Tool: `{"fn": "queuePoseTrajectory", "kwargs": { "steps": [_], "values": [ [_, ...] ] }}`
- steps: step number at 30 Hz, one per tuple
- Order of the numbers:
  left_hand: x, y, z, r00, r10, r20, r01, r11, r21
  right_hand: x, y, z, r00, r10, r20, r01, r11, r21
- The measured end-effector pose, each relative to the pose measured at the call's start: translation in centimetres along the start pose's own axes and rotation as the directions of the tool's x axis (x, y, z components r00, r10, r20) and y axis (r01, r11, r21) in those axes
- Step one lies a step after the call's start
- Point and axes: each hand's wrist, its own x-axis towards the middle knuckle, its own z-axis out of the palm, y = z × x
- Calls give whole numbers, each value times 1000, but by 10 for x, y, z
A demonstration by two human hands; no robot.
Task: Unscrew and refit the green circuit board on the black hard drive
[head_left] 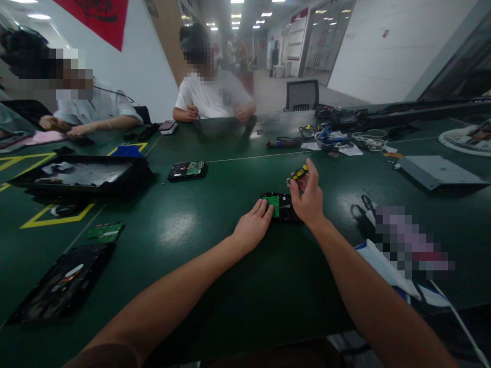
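A hard drive point(286, 207) lies on the table before me, its green circuit board facing up on the left half. My left hand point(253, 223) grips its left end, fingertips over the board's edge. Above its right side, my right hand point(308, 198) holds a screwdriver point(299, 173) with a yellow and black handle between thumb and fingers. The handle tilts up to the right, and the thin shaft slants down toward the drive. I cannot tell whether the tip touches a screw. My right hand covers the drive's right end.
A second hard drive point(187, 170) and a black tray point(82, 176) stand to the left. Nearer are a loose green circuit board point(106, 232) and black drives point(63, 283). Cables point(332, 138) and a metal case point(441, 171) are at right. Two people point(209, 97) sit across the green table point(184, 286).
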Motion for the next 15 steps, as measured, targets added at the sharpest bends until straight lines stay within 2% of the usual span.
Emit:
{"fn": "queuePoseTrajectory", "kwargs": {
  "steps": [10,15],
  "values": [
    [0,1,2,999,-24,-27,23,999,-22,-1,1,-4,1000,-8,-5,8,992,-125],
    [0,3,0,1000,-18,-20,18,1000,7,-2,0,-6,997,-72,-20,69,990,-127]
  ]
}}
